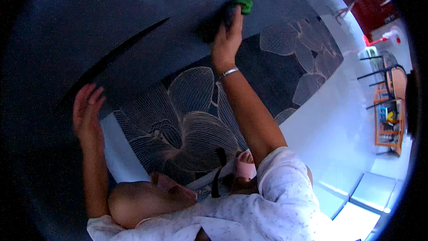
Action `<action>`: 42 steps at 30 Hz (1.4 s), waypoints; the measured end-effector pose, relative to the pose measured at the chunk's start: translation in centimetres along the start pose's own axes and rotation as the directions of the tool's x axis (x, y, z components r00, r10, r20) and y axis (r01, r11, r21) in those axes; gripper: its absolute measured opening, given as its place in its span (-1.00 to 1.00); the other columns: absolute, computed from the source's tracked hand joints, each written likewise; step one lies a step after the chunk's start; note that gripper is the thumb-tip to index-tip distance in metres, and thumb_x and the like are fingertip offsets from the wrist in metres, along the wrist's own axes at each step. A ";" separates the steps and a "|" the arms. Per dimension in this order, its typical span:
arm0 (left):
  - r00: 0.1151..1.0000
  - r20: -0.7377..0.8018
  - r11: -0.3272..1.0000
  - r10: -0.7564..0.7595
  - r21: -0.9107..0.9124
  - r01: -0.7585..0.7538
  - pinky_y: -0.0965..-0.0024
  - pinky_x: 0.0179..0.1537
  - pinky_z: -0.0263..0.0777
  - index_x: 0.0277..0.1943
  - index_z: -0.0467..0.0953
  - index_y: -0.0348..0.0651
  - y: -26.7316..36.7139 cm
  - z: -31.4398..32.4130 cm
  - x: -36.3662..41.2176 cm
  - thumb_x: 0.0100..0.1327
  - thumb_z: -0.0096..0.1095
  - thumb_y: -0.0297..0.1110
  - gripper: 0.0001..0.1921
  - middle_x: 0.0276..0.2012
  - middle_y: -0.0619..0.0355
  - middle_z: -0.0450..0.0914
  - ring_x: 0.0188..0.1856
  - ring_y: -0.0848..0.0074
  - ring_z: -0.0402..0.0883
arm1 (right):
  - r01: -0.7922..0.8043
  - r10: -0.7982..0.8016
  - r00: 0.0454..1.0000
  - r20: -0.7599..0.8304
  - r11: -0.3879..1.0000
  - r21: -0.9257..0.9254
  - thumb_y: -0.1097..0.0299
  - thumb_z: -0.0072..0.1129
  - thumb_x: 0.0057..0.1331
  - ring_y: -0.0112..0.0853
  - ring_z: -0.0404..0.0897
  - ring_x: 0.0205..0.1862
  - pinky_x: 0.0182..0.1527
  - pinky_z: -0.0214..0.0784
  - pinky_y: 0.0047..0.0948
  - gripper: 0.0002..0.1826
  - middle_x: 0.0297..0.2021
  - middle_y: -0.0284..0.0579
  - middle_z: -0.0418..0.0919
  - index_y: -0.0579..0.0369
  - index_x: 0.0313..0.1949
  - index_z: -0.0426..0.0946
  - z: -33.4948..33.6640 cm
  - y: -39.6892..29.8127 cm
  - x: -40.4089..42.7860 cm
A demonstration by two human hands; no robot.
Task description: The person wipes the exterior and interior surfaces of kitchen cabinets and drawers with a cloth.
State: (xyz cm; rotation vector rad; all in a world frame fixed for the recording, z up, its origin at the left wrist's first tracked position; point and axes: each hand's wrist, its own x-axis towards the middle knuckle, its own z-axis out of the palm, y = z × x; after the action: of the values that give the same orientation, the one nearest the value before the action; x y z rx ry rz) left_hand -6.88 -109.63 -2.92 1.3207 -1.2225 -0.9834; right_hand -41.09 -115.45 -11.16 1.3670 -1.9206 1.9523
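A large dark grey surface (150, 3), perhaps a piece of furniture, fills the upper left, with a long black curved gap or shadow (117, 52) across it. My right hand (228, 40), with a silver bracelet at the wrist, reaches up to this surface and holds a bright green cloth (245, 5); its lower part is dark and blurred. My left hand (88, 107) is beside the lower end of the black curve, fingers slightly apart and nothing seen in it. Whether it touches the surface cannot be told.
Below me lies a dark rug (200, 137) with a large flower pattern, on a pale shiny floor (321, 124). My feet are in pink slippers (245, 168). At the far right stand a wooden-framed chair or rack (378, 120) and a chair with black legs (388, 80).
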 end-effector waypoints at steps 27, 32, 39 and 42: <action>0.712 0.574 0.829 -0.405 -0.099 0.551 0.19 0.10 0.41 0.27 0.28 -0.17 -8.3 -0.9 -1.9 0.31 0.21 -0.11 -0.44 0.15 0.06 0.43 0.12 0.28 0.50 | -0.369 0.198 0.897 0.395 0.828 0.422 0.58 0.20 0.21 -0.46 0.54 -0.29 -0.19 0.40 -0.50 -0.84 -0.23 -0.17 0.60 0.22 -0.20 0.48 4.7 -11.3 -8.5; 0.756 0.469 0.542 -0.457 -0.527 0.654 0.14 0.13 0.40 0.27 0.28 -0.13 -5.5 -1.9 -1.9 0.30 0.14 0.10 -0.37 0.13 0.10 0.48 0.16 0.28 0.48 | -0.378 0.083 0.777 0.624 0.854 0.357 0.53 0.29 0.15 -0.44 0.53 -0.29 -0.24 0.39 -0.46 -0.74 -0.31 -0.11 0.60 0.30 -0.18 0.47 10.2 -17.2 -15.2; 0.772 0.512 0.598 -0.376 -0.502 0.624 0.09 0.15 0.39 0.23 0.32 -0.11 -7.5 -1.0 -1.1 0.35 0.05 0.09 -0.44 0.14 0.07 0.47 0.17 0.29 0.47 | -0.276 0.173 0.891 0.420 0.941 0.198 0.45 0.19 0.24 -0.27 0.59 -0.30 -0.21 0.46 -0.37 -0.77 -0.32 -0.06 0.59 0.29 -0.14 0.49 7.7 -13.3 -13.6; 0.750 0.587 0.662 -0.306 -0.435 0.610 0.11 0.09 0.44 0.16 0.37 -0.16 -7.2 0.4 -1.3 0.38 0.06 -0.04 -0.56 0.07 0.06 0.49 0.12 0.26 0.50 | -0.629 0.516 0.772 0.370 0.541 0.558 0.40 0.16 0.29 -0.47 0.50 -0.38 -0.36 0.42 -0.43 -0.86 -0.38 -0.18 0.55 0.16 -0.31 0.40 4.1 -11.3 -7.0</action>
State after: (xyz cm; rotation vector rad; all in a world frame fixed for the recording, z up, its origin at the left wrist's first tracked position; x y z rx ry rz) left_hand -6.46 -108.81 -10.20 0.8933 -0.7542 -1.9951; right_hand -27.89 -112.88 -7.68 1.0604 -2.0123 3.1946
